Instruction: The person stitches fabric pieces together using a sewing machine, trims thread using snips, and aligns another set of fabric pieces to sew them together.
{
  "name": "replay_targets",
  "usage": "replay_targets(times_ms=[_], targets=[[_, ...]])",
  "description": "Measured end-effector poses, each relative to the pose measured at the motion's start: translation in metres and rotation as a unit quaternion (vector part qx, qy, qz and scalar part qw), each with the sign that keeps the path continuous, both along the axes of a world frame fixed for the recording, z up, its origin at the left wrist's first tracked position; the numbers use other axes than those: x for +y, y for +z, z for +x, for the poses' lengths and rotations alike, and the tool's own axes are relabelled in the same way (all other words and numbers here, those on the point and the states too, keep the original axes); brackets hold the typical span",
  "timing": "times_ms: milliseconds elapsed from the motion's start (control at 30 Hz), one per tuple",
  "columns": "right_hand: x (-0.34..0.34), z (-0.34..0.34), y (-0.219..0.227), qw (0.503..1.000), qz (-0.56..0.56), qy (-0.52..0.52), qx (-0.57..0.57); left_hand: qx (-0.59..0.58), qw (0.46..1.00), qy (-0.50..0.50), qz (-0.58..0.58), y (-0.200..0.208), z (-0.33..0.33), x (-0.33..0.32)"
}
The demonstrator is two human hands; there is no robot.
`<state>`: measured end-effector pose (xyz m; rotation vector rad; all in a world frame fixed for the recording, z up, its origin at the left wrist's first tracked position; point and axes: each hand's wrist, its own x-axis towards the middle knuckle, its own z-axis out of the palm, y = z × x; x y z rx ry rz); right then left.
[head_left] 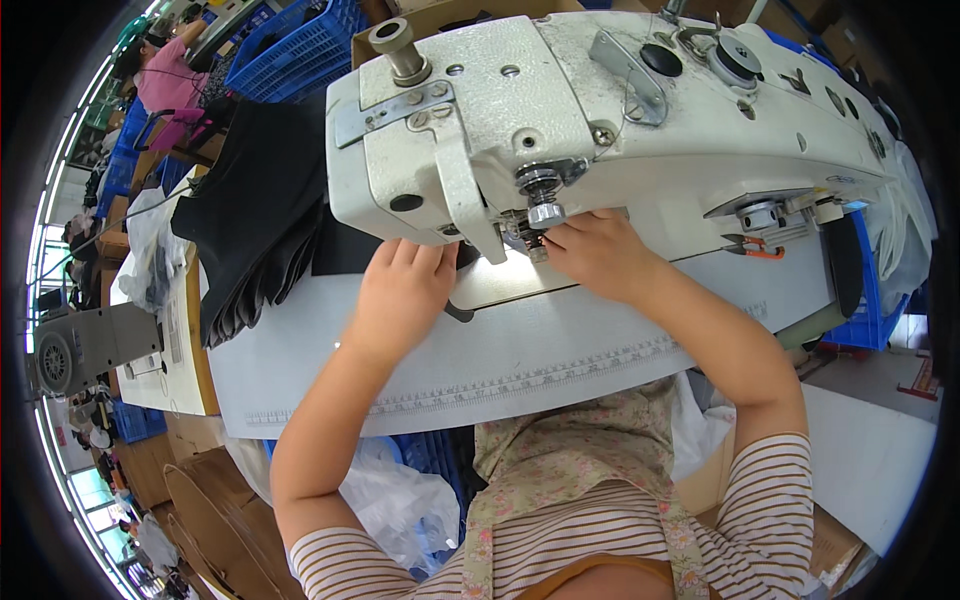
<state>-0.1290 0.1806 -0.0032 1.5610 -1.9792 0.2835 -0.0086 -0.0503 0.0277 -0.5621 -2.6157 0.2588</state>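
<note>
"Black flat cloth [342, 248] in the head view: where was it?"

"On the white tabletop [570, 340], partly behind the left hand [405, 295] and beside the draped stack of black fabric pieces [255, 200]. The white metal sewing machine [480, 110] overhung the hand's fingertips."

"State of the left grip?"

"Fingers close together, curled downward at the cloth's near edge. Their tips were partly hidden; could not tell whether they pinched the cloth or only pressed on it."

"And the right hand [600, 255]?"

"It reached under the machine arm, fingers bent and bunched just beside the silver knurled metal screw [546, 215]. Fingertips were obscured; could not tell whether they were clamped on anything."

"Surroundings noted?"

"Small orange-handled snips [757, 250] lay right of the right hand, near the machine's base. A printed grey ruler scale [500, 386] ran along the table's near side. Below that edge showed a green floral apron [570, 440] and a crumpled translucent plastic bag [400, 505]. Upper left, a blue slatted plastic crate [295, 55] stood beyond the fabric stack; farther off sat a person in a pink top [172, 80]."
</note>
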Motion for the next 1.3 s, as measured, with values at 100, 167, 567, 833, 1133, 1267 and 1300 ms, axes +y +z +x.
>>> replay_targets(times_ms=[100,167,567,833,1133,1267,1300], targets=[[0.001,0.001,0.002,0.999,0.037,0.015,-0.007,-0.072,0.994,0.047,-0.072,0.01,0.01,0.029],[0.0,0.001,0.005,0.998,0.058,0.019,-0.008,-0.117,0.984,0.046,-0.125,0.008,0.012,0.038],[-0.006,0.011,0.001,0.997,0.059,0.042,-0.016,-0.083,0.989,-0.063,-0.11,0.002,0.01,0.024],[-0.013,0.022,0.002,0.997,0.074,0.015,-0.002,-0.16,0.98,-0.036,-0.109,-0.007,0.006,0.029],[-0.028,0.032,0.001,0.991,0.132,-0.007,-0.016,-0.043,0.995,-0.035,-0.082,-0.017,-0.005,0.033],[-0.031,0.035,-0.001,0.991,0.134,-0.026,-0.009,-0.072,0.993,-0.016,-0.088,-0.022,-0.007,0.034],[-0.032,0.035,-0.001,0.991,0.133,-0.03,-0.001,-0.059,0.994,-0.012,-0.094,-0.022,-0.008,0.033]])
